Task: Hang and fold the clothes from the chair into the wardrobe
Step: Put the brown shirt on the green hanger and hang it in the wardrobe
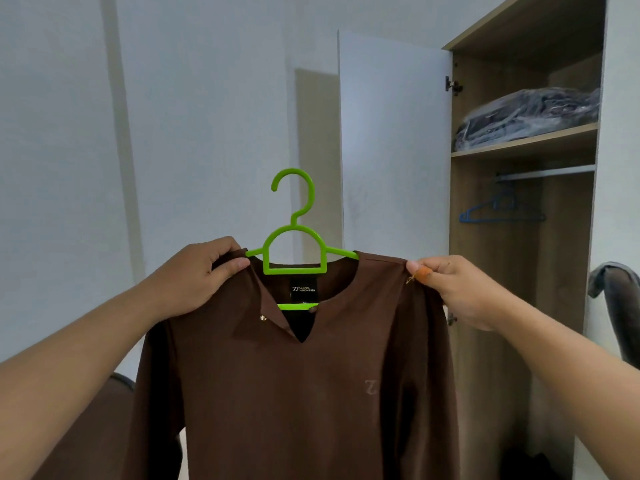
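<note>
A brown long-sleeved shirt [294,393] hangs in front of me on a bright green plastic hanger [296,247], its hook pointing up. My left hand [197,275] grips the shirt's left shoulder over the hanger arm. My right hand [450,285] pinches the right shoulder seam. The wardrobe [519,271] stands open to the right, with a metal rail [543,174] under its shelf. A chair [620,306] with grey cloth draped on it shows at the right edge.
Blue hangers [502,211] hang on the rail. Plastic-wrapped folded clothes [526,116] lie on the upper shelf. The wardrobe's white door [394,140] stands open toward me. White walls are on the left. A dark padded chair part [121,379] shows low left behind the shirt.
</note>
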